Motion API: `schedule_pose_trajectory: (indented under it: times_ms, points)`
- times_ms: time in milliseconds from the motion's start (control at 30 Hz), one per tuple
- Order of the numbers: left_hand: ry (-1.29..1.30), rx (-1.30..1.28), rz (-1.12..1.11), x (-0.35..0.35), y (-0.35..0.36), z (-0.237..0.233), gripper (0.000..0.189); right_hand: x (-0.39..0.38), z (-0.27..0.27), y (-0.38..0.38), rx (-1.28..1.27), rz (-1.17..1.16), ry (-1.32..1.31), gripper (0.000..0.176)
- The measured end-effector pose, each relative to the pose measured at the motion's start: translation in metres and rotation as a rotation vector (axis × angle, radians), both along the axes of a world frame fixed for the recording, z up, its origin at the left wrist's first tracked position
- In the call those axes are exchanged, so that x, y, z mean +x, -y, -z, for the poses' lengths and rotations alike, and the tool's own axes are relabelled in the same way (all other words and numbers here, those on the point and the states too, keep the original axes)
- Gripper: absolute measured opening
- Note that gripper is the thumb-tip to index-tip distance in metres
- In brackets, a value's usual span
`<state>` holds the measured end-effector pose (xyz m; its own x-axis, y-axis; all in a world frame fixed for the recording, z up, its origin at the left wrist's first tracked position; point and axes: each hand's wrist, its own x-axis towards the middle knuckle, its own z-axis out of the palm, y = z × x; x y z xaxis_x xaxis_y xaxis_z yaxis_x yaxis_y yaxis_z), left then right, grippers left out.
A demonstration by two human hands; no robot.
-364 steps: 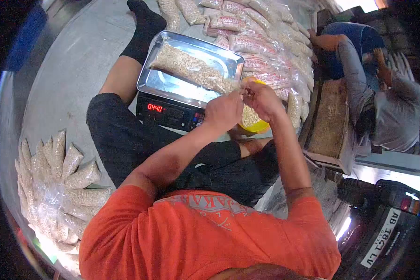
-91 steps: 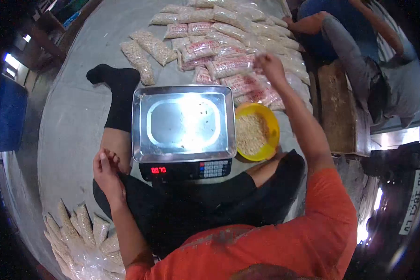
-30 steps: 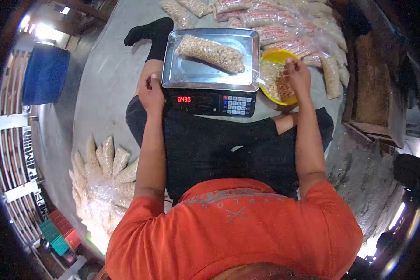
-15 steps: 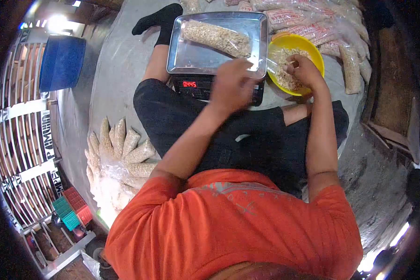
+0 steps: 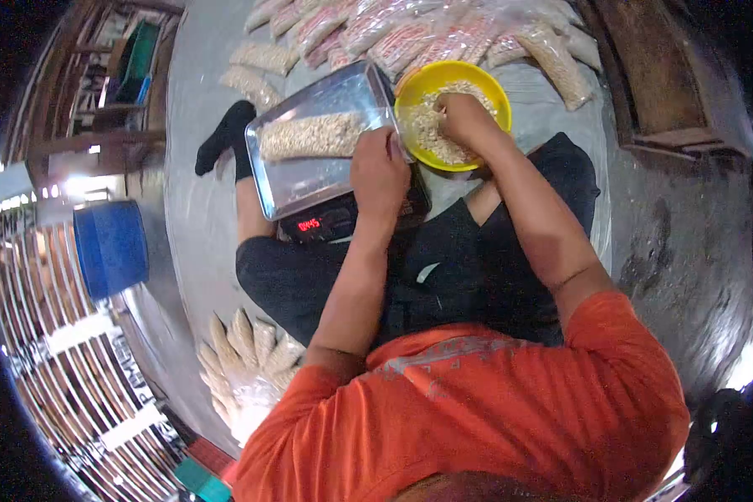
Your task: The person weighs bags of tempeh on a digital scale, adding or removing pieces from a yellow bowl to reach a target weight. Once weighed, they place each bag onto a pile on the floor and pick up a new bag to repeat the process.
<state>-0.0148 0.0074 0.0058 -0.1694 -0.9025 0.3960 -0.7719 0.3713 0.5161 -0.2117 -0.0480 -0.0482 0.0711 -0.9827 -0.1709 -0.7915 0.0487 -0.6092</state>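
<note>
Head view: filled bag lies lengthwise left-to-right on scale tray, right end at nearer, curled left hand; right hand bunches farther right in yellow bowl, grips undeterminable

tray: shiny metal | bowl: glossy plastic | shirt: matt cloth

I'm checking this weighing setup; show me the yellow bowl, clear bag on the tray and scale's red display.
Yellow bowl (image 5: pixel 427 78): head view, on its inner wall.
Clear bag (image 5: pixel 309 137): head view, on its filled middle.
Red display (image 5: pixel 309 224): head view, on its lit digits.
</note>
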Motion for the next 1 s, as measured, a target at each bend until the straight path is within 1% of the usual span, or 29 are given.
schedule_pose_trajectory:
  times_ms: [33, 67, 100, 133, 167, 200, 233, 267, 300, 333, 367, 400, 433, 467, 500, 533, 600, 633, 667, 700, 733, 767, 800, 833, 867, 900, 933, 1000]
  points:
    - [0.001, -0.031, 0.009, 0.0, 0.001, -0.004, 0.013, -0.005, -0.001, 0.001, -0.002, 0.025, 0.004, 0.042]
    - [0.064, -0.101, 0.044, -0.002, 0.003, -0.007, 0.016, -0.008, -0.002, 0.001, -0.009, 0.074, 0.021, 0.031]
    - [0.067, -0.1, 0.067, -0.008, 0.002, -0.01, 0.016, -0.011, -0.003, 0.0, -0.016, 0.124, 0.038, 0.022]
    - [0.175, -0.118, 0.007, -0.018, 0.0, -0.019, 0.017, -0.012, -0.003, 0.0, -0.014, 0.147, 0.042, 0.022]
    - [0.28, -0.141, -0.054, -0.026, -0.001, -0.024, 0.017, -0.012, -0.004, 0.002, 0.096, 0.251, 0.426, 0.022]
    - [0.279, -0.147, -0.033, -0.025, 0.002, -0.019, 0.017, -0.013, -0.005, 0.006, 0.196, 0.346, 0.813, 0.025]
    - [0.291, -0.049, -0.03, -0.02, 0.007, -0.01, 0.017, -0.01, 0.003, 0.01, 0.182, 0.365, 0.815, 0.025]
    - [0.305, 0.05, -0.026, -0.017, 0.012, -0.003, 0.017, -0.004, 0.019, 0.014, 0.293, 0.557, 1.151, 0.026]
    - [0.305, 0.042, -0.002, -0.016, 0.015, -0.002, 0.017, -0.001, 0.026, 0.019, 0.4, 0.745, 1.494, 0.029]
    - [0.212, 0.041, -0.01, -0.013, 0.015, -0.002, 0.018, 0.002, 0.008, 0.009, 0.369, 0.754, 1.448, 0.029]
    - [0.121, 0.045, -0.02, -0.01, 0.013, -0.003, 0.018, -0.002, -0.012, -0.001, 0.355, 0.771, 1.46, 0.029]
    - [0.082, 0.186, -0.073, -0.012, 0.01, -0.012, 0.022, -0.004, -0.03, -0.009, 0.425, 0.555, 1.263, 0.029]
    - [0.088, 0.185, -0.068, -0.014, 0.009, -0.017, 0.022, -0.004, -0.038, -0.012, 0.488, 0.336, 1.057, 0.028]
    - [0.199, 0.079, -0.029, -0.016, 0.005, -0.02, 0.02, -0.005, -0.02, -0.002, 0.335, 0.057, 0.704, 0.028]
    - [0.309, -0.027, 0.008, -0.018, 0.002, -0.021, 0.019, -0.006, -0.004, 0.005, 0.335, 0.053, 0.708, 0.028]
    - [0.312, -0.029, 0.005, -0.021, 0.0, -0.022, 0.019, -0.007, 0.0, 0.011, 0.198, -0.152, 0.509, 0.027]
    - [0.411, -0.02, 0.028, -0.026, -0.004, -0.023, 0.019, -0.002, 0.008, 0.012, 0.054, -0.349, 0.303, 0.027]
    - [0.406, -0.026, 0.031, -0.022, -0.002, -0.017, 0.019, 0.001, 0.009, 0.01, 0.108, -0.262, 0.419, 0.025]
    - [0.367, 0.022, 0.042, -0.018, 0.002, -0.008, 0.017, 0.0, 0.006, 0.006, 0.16, -0.168, 0.534, 0.024]
    - [0.328, 0.073, 0.056, -0.014, 0.005, 0.002, 0.017, -0.001, 0.003, 0.003, 0.156, -0.156, 0.529, 0.024]
    - [0.237, 0.071, 0.078, -0.014, 0.005, -0.001, 0.017, 0.001, -0.004, 0.0, 0.273, -0.098, 0.635, 0.027]
    - [0.237, 0.072, 0.087, -0.014, 0.004, -0.003, 0.017, 0.003, -0.01, -0.003, 0.391, -0.041, 0.743, 0.03]
    - [0.233, 0.135, 0.061, -0.013, 0.004, -0.006, 0.017, 0.005, -0.008, -0.003, 0.372, -0.087, 0.779, 0.035]
    - [0.23, 0.195, 0.034, -0.013, 0.003, -0.01, 0.021, 0.008, 0.001, -0.001, 0.368, -0.085, 0.783, 0.035]
    - [0.236, 0.19, 0.036, -0.015, 0.002, -0.014, 0.021, 0.012, 0.009, 0.003, 0.254, -0.143, 0.748, 0.041]
    - [0.22, 0.111, 0.056, -0.017, -0.001, -0.017, 0.021, 0.016, 0.017, 0.007, 0.14, -0.202, 0.711, 0.046]
    - [0.204, 0.031, 0.074, -0.018, -0.002, -0.018, 0.021, 0.017, 0.011, 0.007, 0.135, -0.203, 0.715, 0.046]
    - [0.233, 0.049, 0.035, -0.01, 0.003, -0.007, 0.021, 0.018, -0.001, 0.007, 0.192, -0.133, 0.724, 0.056]
